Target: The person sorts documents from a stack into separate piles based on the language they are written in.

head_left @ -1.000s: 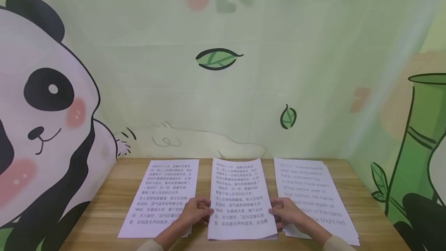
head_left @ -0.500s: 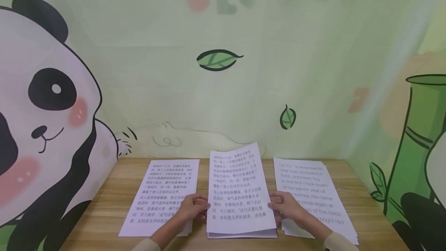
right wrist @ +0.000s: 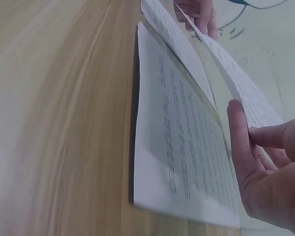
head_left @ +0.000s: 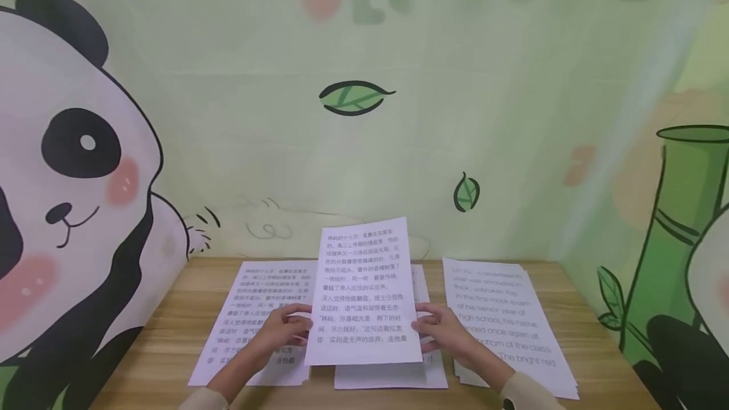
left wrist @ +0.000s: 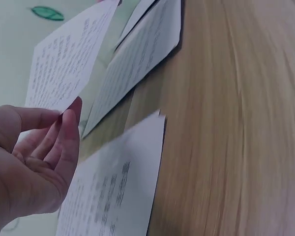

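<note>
Both hands hold up a white sheet of paper (head_left: 363,290) printed with Chinese characters, tilted toward the head camera. My left hand (head_left: 280,334) pinches its left edge between thumb and fingers, as the left wrist view also shows on the sheet (left wrist: 71,59). On the opposite edge, the thumb and fingers of my right hand (head_left: 447,334) pinch the paper. Below the raised sheet lies the middle paper stack (head_left: 387,378), mostly covered in the head view. In the right wrist view, the top page of that stack (right wrist: 157,123) bears English print.
A left stack of Chinese-printed pages (head_left: 242,309) and a right stack of English-printed pages (head_left: 501,321) flank the middle one on the wooden table (head_left: 154,334). Behind the table hangs a pale green backdrop (head_left: 262,131) with a panda, leaves and bamboo.
The Chinese-printed sheet has been lifted off the middle stack and shifted left, with both hands moving along. English-printed paper now shows beneath it. The side stacks stay put.
</note>
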Tool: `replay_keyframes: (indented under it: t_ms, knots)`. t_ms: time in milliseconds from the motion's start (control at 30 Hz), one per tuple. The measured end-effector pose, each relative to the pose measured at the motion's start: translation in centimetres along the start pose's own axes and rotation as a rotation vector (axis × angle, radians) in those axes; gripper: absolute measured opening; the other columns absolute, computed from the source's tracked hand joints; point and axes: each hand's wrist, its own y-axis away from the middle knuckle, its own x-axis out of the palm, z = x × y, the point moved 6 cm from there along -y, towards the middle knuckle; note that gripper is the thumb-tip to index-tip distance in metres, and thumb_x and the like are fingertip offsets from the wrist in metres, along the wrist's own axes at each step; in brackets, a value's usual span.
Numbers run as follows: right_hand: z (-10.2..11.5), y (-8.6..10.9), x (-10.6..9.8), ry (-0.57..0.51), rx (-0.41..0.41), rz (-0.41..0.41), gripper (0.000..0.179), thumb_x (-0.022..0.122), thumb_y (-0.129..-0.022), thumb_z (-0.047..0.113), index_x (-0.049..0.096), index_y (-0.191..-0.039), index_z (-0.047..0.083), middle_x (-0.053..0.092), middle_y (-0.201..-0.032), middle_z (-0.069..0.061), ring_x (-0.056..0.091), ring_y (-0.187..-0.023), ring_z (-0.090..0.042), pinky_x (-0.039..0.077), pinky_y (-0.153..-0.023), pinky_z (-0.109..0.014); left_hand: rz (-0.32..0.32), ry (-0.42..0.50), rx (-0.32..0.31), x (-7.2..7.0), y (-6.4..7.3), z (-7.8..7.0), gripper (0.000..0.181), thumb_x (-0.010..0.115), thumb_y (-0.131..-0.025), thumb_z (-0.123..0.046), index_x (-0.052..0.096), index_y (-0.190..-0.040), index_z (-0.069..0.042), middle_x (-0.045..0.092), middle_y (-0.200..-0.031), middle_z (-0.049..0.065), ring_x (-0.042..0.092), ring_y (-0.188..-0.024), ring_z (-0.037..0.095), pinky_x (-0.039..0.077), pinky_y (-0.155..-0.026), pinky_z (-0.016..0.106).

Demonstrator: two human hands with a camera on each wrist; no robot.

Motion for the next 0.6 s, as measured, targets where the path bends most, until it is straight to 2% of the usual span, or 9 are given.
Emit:
replay_keyframes:
  t_ms: [300, 533, 600]
  knots:
    - [1.1, -1.7, 4.7, -0.042, -0.015, 0.082, 0.057, 0.064, -0.098, 0.013, 0.044, -0.147, -0.007, 0.074, -0.111, -0.018, 0.074, -0.09, -0.021, 0.065, -0.074, -0.04, -0.063, -0.045, -0.032, -5.0, 0.6, 1.3, 0.049, 0.066, -0.095, -0.012, 0.055, -0.14, 0.003, 0.077, -0.106, 0.012, 0.072, -0.087, 0.019, 0.062, -0.078, 0.034]
    - [1.7, -3.3, 9.1, -0.148, -0.044, 0.145, 0.053, 0.064, -0.098, 0.01, 0.047, -0.145, -0.007, 0.075, -0.107, -0.015, 0.074, -0.085, -0.018, 0.065, -0.073, -0.04, -0.151, -0.059, -0.048, -9.0, 1.8, 2.4, 0.049, 0.066, -0.095, -0.011, 0.054, -0.14, 0.006, 0.076, -0.104, 0.01, 0.069, -0.085, 0.016, 0.06, -0.075, 0.031]
    - [1.7, -3.7, 10.4, -0.172, -0.053, 0.156, 0.052, 0.063, -0.097, 0.009, 0.047, -0.145, -0.007, 0.076, -0.105, -0.014, 0.073, -0.083, -0.017, 0.065, -0.072, -0.039, -0.153, -0.066, -0.05, -10.0, 2.1, 2.7, 0.049, 0.065, -0.096, -0.01, 0.053, -0.14, 0.007, 0.075, -0.103, 0.009, 0.068, -0.085, 0.015, 0.059, -0.075, 0.031]
